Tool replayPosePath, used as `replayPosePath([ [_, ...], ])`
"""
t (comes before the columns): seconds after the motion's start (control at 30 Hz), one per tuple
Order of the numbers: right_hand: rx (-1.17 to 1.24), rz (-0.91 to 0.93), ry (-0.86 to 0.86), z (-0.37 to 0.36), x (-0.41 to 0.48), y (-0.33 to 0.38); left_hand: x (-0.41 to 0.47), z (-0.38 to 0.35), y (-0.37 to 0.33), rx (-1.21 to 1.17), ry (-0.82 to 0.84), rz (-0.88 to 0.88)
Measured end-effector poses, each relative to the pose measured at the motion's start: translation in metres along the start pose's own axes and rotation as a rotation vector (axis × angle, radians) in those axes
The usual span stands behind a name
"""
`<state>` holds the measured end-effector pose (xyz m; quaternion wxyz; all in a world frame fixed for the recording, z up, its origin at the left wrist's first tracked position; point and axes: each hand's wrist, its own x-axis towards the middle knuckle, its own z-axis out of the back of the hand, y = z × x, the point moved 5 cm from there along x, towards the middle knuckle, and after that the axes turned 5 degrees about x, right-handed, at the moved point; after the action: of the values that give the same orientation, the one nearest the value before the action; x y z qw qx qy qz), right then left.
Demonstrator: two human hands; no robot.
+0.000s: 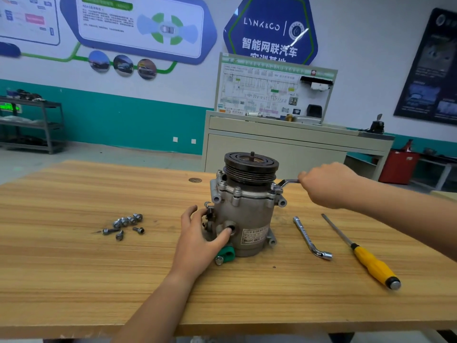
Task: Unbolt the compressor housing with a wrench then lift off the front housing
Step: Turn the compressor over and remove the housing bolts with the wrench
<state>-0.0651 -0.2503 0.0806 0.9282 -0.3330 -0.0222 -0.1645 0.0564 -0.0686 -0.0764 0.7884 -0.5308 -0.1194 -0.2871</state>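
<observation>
Compressor (244, 219) stands upright mid-table (74, 280), pulley uppermost. The left hand (200, 233) clasps its lower body, thumb over a side port. The right hand (326, 184) grips the handle of a wrench (288, 181), whose head sits on a bolt at the front housing (244, 193) flange. Loose bolts (125, 225) lie left; an L-shaped socket key (310, 238) and a yellow-handled screwdriver (366, 258) lie right.

The compressor (247, 219) is dull silver-grey, with a black pulley (251, 167) and a green clip (226, 254). The table (74, 268) shows tan, streaked wood grain. The screwdriver (373, 266) handle is yellow, its collar seemingly black. The bolts (125, 224) are silver.
</observation>
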Motion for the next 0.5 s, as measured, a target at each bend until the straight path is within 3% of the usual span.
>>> replayPosePath([
  [0.3,0.192,-0.008,-0.132,-0.013,0.036,0.012,0.001,-0.001,0.001,-0.001,0.008,-0.024],
  [0.5,0.645,-0.171,-0.307,-0.012,-0.009,-0.015,0.003,-0.003,0.003,0.001,0.01,-0.023],
])
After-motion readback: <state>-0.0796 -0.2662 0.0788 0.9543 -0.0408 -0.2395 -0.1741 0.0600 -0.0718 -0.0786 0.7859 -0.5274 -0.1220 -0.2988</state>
